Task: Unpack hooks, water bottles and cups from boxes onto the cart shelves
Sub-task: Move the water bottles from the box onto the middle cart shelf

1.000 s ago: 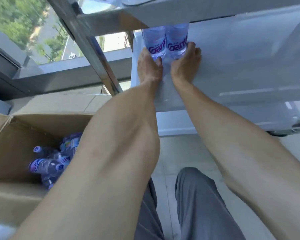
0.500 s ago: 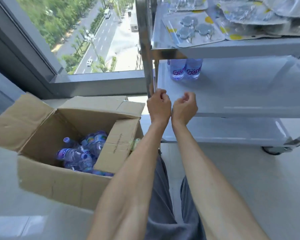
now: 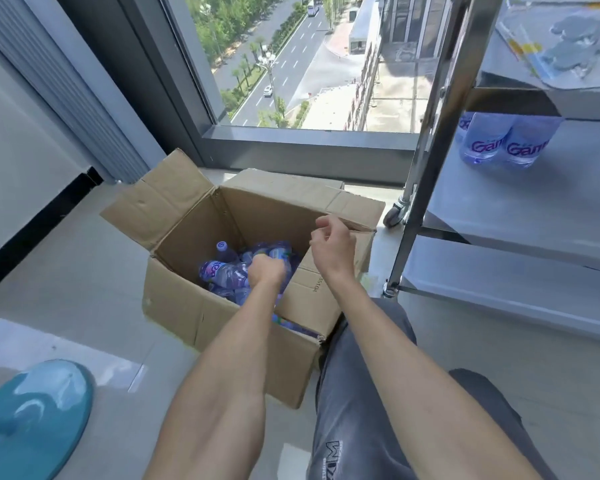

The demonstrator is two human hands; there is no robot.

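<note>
Both hands have left the cart's edge, where they hung curled half a second ago. The left hand [image 3: 265, 270] is now down inside the open cardboard box [image 3: 222, 317], its fingers curled among the loose water bottles [image 3: 222, 270]; whether they grip one cannot be told. The right hand [image 3: 333, 245] hovers over the box's right flap, fingers loosely curled, holding nothing. Two shelved bottles [image 3: 499, 143] stand upright at the far left of the cart's middle shelf [image 3: 520, 209].

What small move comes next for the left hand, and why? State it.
Probably close on one bottle and lift it out: the left hand is down among the bottles in the box, and the middle shelf holds only a few.
</note>
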